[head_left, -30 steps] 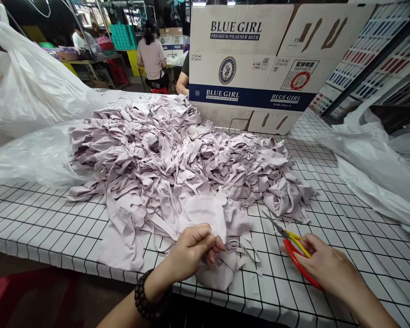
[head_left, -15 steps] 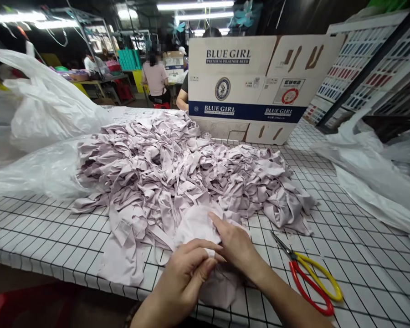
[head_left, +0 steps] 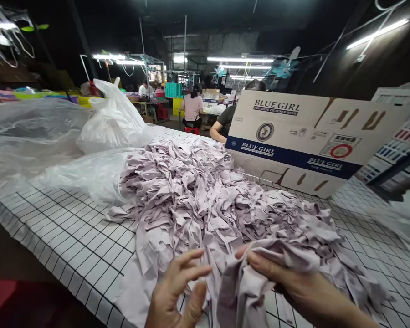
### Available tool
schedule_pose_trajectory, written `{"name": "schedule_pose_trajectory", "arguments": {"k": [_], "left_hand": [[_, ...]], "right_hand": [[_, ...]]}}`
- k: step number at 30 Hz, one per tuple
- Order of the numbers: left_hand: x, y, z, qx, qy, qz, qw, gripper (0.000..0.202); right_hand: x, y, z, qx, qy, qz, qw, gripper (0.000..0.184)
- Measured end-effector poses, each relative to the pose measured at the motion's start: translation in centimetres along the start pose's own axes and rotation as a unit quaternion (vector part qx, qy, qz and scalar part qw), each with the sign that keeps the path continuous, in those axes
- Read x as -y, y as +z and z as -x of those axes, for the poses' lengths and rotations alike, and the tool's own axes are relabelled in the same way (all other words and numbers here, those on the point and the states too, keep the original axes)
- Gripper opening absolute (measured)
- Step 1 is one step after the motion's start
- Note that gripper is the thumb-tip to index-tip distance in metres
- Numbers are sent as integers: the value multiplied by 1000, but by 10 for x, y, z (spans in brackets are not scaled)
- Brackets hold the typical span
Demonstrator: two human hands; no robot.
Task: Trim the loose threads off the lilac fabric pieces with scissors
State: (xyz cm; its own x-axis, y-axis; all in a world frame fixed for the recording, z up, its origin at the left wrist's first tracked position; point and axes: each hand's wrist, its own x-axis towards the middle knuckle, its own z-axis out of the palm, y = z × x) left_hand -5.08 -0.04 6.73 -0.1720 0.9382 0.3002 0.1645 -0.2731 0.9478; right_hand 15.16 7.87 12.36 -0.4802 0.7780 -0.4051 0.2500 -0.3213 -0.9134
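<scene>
A wide heap of pale mauve fabric pieces [head_left: 191, 191] lies crumpled across the table in front of me. My right hand [head_left: 287, 278] is closed on one bunched fabric piece [head_left: 242, 287], pinched between thumb and fingers, its folds hanging below. Just to the left of that piece, my left hand [head_left: 181, 291] is raised with fingers apart and nothing in it. Behind the left hand, loose fabric from the heap drapes towards the table's front edge.
A Blue Girl beer carton [head_left: 294, 141] stands behind the heap. Clear plastic bags [head_left: 112, 118] lie at left, more plastic [head_left: 403, 218] at right. The table has a checked cloth [head_left: 71, 223]. A person in pink [head_left: 193, 107] sits far back; another person's arm [head_left: 220, 130] shows beside the carton.
My left hand has let go of the fabric and opened. The right hand has moved right, lifting a fabric piece. My view has swung left and up, and the scissors no longer show.
</scene>
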Motion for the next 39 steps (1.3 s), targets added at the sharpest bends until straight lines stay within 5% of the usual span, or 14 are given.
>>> {"name": "schedule_pose_trajectory", "arguments": {"k": [4,7,9,14,18,20,24,28,33,37,39], "left_hand": [[23,-22,-1,-40,-95,72,992,35],[35,-15,-8,26,-162,204,965,65],[41,-11,-16,90,-206,313,923,64],[50,-22,-34,79,-291,467,831,36],[56,-32,-34,97,-350,595,717,38],[58,-30,-34,106,-365,612,694,44],[53,-19,-38,165,-374,590,696,61],[36,-14,-38,203,-331,587,711,60],[21,-25,-28,189,-274,583,741,50],[8,-20,-26,176,-244,566,768,52],[-1,-18,-26,152,-236,533,798,53]], "right_hand": [[31,18,-32,62,64,-47,995,39],[48,43,-56,109,98,-74,986,39],[55,49,-69,140,112,-73,981,37],[57,12,-94,250,123,-42,960,31],[40,-21,-102,142,67,144,977,63],[27,-19,-94,58,28,197,978,68],[-2,19,-66,55,-60,235,969,75],[-16,41,-62,-17,-141,307,941,10],[0,23,-58,-92,-149,304,936,22],[-9,47,-47,-53,-142,364,919,39],[-16,61,-53,-101,-153,386,904,24]]}}
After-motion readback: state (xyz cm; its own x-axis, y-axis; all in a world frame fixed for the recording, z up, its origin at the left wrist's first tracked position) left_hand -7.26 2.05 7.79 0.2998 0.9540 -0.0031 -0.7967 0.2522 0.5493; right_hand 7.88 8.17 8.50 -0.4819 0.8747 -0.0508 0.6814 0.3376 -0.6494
